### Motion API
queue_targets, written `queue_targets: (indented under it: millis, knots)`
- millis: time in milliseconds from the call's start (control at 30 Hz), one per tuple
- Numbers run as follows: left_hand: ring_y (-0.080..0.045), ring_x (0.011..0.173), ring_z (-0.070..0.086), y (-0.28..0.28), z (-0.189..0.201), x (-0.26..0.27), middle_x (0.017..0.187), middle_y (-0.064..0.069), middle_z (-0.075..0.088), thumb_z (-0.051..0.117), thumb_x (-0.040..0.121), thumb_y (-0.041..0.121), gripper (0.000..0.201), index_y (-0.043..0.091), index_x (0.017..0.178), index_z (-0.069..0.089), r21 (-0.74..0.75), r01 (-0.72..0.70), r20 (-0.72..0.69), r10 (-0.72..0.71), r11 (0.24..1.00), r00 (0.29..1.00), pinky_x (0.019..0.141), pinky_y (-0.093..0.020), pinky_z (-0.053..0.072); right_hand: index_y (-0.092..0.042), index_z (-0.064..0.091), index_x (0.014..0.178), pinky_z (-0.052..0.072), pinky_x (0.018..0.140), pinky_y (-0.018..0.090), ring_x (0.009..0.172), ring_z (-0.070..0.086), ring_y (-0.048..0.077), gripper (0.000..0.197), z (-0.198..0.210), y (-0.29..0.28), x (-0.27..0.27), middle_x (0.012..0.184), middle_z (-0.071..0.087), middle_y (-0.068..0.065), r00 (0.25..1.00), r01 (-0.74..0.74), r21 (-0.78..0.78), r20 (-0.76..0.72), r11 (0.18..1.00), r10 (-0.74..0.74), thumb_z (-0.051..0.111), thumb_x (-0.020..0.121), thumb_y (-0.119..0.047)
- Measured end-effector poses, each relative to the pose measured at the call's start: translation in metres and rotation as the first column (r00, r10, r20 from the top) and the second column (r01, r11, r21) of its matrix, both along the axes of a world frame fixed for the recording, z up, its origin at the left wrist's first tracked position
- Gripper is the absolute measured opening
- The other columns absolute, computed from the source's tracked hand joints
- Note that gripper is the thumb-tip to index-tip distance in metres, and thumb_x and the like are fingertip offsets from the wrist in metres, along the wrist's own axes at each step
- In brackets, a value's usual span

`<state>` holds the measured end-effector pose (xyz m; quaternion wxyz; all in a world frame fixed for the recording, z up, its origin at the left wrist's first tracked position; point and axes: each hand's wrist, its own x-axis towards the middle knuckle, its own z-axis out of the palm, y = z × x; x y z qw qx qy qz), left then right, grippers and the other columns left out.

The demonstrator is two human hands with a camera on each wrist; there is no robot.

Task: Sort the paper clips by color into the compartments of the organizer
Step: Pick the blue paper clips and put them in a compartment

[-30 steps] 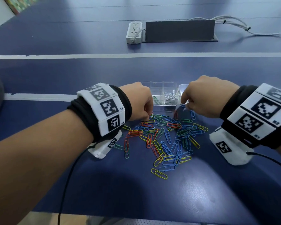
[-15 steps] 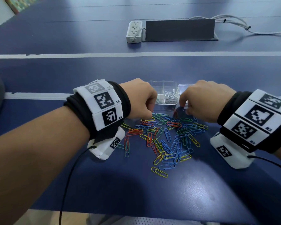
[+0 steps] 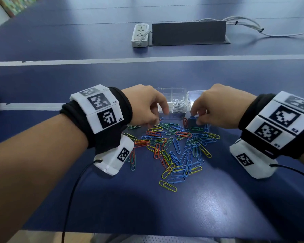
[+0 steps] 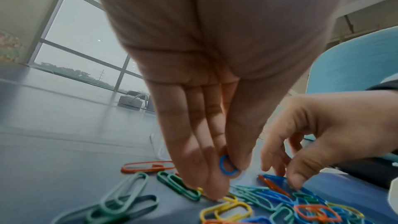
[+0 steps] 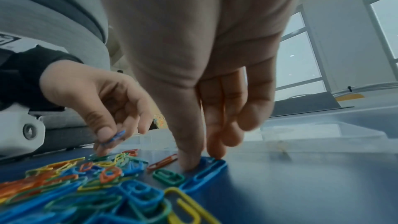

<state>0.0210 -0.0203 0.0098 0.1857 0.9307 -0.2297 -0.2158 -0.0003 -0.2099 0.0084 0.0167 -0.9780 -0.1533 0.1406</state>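
A loose pile of coloured paper clips [image 3: 174, 146] lies on the blue table in front of the clear organizer [image 3: 172, 92]. One of its compartments holds silver clips [image 3: 179, 103]. My left hand [image 3: 156, 121] hovers at the pile's far left edge and pinches a blue clip [image 4: 227, 167] between thumb and fingers. My right hand [image 3: 194, 120] is at the far right edge. Its thumb and forefinger [image 5: 202, 159] pinch the end of another blue clip [image 5: 204, 175], which lies on the table. The left hand hides the organizer's left compartments.
A clear plastic piece [image 3: 196, 94] sits right of the organizer, partly behind my right hand. At the back stand a white power strip [image 3: 140, 35], a dark upright panel [image 3: 188, 33] and white cables [image 3: 244, 23]. The table's near edge [image 3: 147, 234] is close.
My right hand has come down from the organizer to the pile's far edge. My left hand's fingers have uncurled a little and now hold a blue clip.
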Motion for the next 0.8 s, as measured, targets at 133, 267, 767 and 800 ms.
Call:
queue_targets:
  millis: [133,267,767,800]
  knots:
    - [-0.009,0.054,0.063,0.001,-0.002,0.0,0.066,0.004,0.071,0.065,0.078,0.003,0.029,0.029,0.092,0.065,-0.124,-0.039,-0.158,0.019,0.991,0.987,0.061,-0.018,0.049,-0.033,0.072,0.091,0.055,0.08,0.04,0.086,0.063,0.029,0.02,-0.004,0.002,0.0,0.077,0.056,-0.003,1.0,-0.006,0.035,-0.011,0.999,0.007,0.066,0.075,-0.025]
    - [-0.001,0.049,0.054,-0.006,-0.002,-0.004,0.068,0.005,0.066,0.057,0.077,0.007,0.019,0.025,0.077,0.062,-0.054,-0.007,-0.038,0.005,0.999,0.999,0.062,-0.019,0.048,-0.033,0.067,0.093,0.054,0.081,0.036,0.074,0.054,0.019,0.024,-0.002,0.0,-0.001,0.064,0.052,-0.014,1.0,-0.022,0.074,-0.004,0.997,0.022,0.058,0.076,-0.019]
    - [-0.013,0.072,0.046,-0.044,-0.012,0.001,0.059,0.017,0.039,0.067,0.08,0.029,0.02,0.022,0.098,0.072,0.175,0.169,0.214,-0.205,0.97,0.955,0.07,-0.022,0.038,-0.022,0.073,0.088,0.049,0.083,0.029,0.077,0.052,0.015,0.012,-0.004,-0.013,-0.01,0.084,0.069,-0.004,0.996,0.082,0.096,0.033,0.992,-0.086,0.069,0.077,-0.027]
    - [-0.013,0.072,0.046,-0.045,-0.012,0.001,0.059,0.017,0.038,0.069,0.079,0.031,0.021,0.023,0.099,0.072,0.185,0.179,0.211,-0.217,0.966,0.953,0.07,-0.022,0.037,-0.022,0.072,0.089,0.049,0.083,0.029,0.077,0.051,0.015,0.014,-0.004,-0.013,-0.009,0.082,0.066,-0.004,0.996,0.084,0.09,0.034,0.992,-0.087,0.071,0.076,-0.025]
